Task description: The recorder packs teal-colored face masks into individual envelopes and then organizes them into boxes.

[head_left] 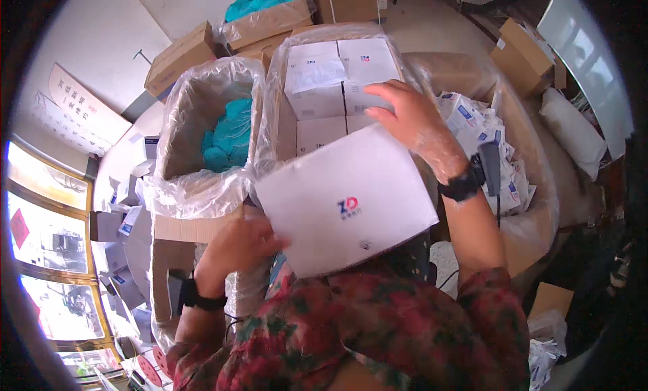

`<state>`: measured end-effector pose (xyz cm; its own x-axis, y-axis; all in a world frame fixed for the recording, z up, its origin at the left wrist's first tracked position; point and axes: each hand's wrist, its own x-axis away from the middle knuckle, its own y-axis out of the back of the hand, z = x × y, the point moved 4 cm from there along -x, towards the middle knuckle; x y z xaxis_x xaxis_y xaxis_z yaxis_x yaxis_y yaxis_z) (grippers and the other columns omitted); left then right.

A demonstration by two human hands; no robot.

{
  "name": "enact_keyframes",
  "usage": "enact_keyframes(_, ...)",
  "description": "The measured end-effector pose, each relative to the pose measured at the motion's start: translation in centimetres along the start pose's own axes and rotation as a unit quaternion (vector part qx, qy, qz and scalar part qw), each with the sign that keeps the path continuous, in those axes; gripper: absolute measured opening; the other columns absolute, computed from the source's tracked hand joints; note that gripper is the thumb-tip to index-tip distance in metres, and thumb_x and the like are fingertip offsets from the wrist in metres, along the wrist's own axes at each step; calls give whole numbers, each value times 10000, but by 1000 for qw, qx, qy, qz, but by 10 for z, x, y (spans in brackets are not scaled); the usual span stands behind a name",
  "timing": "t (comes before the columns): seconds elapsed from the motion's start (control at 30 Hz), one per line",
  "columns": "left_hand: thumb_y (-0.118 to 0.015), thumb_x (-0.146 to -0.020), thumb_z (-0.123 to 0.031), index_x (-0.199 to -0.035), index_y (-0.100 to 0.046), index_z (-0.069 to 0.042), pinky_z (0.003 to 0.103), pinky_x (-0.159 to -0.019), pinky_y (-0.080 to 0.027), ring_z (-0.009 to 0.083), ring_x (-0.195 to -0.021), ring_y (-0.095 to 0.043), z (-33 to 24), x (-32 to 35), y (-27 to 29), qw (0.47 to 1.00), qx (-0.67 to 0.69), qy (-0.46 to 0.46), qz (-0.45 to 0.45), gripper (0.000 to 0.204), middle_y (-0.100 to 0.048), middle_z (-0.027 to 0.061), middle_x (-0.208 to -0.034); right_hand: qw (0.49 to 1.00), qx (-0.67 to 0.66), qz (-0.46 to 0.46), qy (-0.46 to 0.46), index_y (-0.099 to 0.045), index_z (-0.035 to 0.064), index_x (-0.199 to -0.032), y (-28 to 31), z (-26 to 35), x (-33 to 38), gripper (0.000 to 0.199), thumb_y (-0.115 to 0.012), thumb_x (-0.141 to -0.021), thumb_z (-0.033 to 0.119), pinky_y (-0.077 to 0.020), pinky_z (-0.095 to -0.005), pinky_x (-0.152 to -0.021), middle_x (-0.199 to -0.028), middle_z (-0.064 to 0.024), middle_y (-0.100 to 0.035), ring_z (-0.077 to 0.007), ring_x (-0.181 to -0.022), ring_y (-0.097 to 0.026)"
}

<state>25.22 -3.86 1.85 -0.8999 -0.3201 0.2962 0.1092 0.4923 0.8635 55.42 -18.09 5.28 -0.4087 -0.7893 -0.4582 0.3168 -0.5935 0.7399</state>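
A closed white cardboard box (310, 215) with a small blue-and-red mark lies tilted in front of my body. At its left edge is my left hand (244, 248), its fingertips touching the box; blur hides whether they grip it. My right hand (408, 111) hovers past the box's far right edge, thumb and fingers apart, with nothing between them. Below and beyond it, a plastic-lined carton (275, 87) holds several similar white boxes (370, 60). A clear plastic sheet or slip (317, 74) lies over one of them. Both wrists wear black straps with devices.
To the left stands a plastic-lined carton (177, 107) with teal items (229, 134). A large lined carton (540, 182) of white-and-blue packets (472, 121) is on the right. More brown cartons (182, 57) stand behind. Flattened grey-white boxes (128, 249) lie far left, and a white sack (574, 131) far right.
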Motion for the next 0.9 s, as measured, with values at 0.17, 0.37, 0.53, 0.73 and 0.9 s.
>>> enact_keyframes(0.17,-740,-788,-306,-959,-667,-50,392,-685,-522,358,-811,-660,-14,8,23,981,134,-13,-137,317,-663,173,-830,994,7,-81,-70,-594,19,-1192,33,16,82,340,-639,-862,87,-462,-334,-903,-1119,-140,-628,-265,-1049,-600)
enact_keyframes(0.37,-762,-735,-414,-1238,-600,-143,472,-1043,-367,372,-1267,-444,-66,-68,9,918,-93,-335,-189,594,-452,177,-1392,917,-92,-105,-373,-564,22,-1241,22,-19,257,348,-568,-937,193,-450,-369,-952,-1217,-157,-598,-270,-1098,-583)
enact_keyframes(0.53,-721,-751,-496,-1317,-543,-168,483,-1058,-369,399,-1277,-435,-61,-83,3,942,-159,-258,-146,678,-406,198,-1428,839,-394,27,-375,-372,-8,-1412,-40,19,276,546,-547,-946,216,-296,-365,-1104,-1435,-171,-421,-265,-1327,-400)
enact_keyframes(0.73,-719,-784,-456,-1341,-513,-169,483,-906,-493,413,-1123,-567,-48,-64,-6,968,-89,-82,-218,660,-381,232,-1432,872,-427,-22,-239,-212,6,-1487,-34,13,156,666,-548,-950,209,-277,-369,-1113,-1488,-150,-345,-248,-1340,-373)
enact_keyframes(0.9,-718,-803,-415,-1247,-581,-125,426,-715,-540,341,-814,-674,-52,-22,-11,995,-54,-57,-62,548,-632,189,-1104,923,-312,-8,-223,-311,41,-1461,-53,-12,132,610,-580,-931,184,-364,-357,-1049,-1398,-164,-462,-231,-1261,-461)
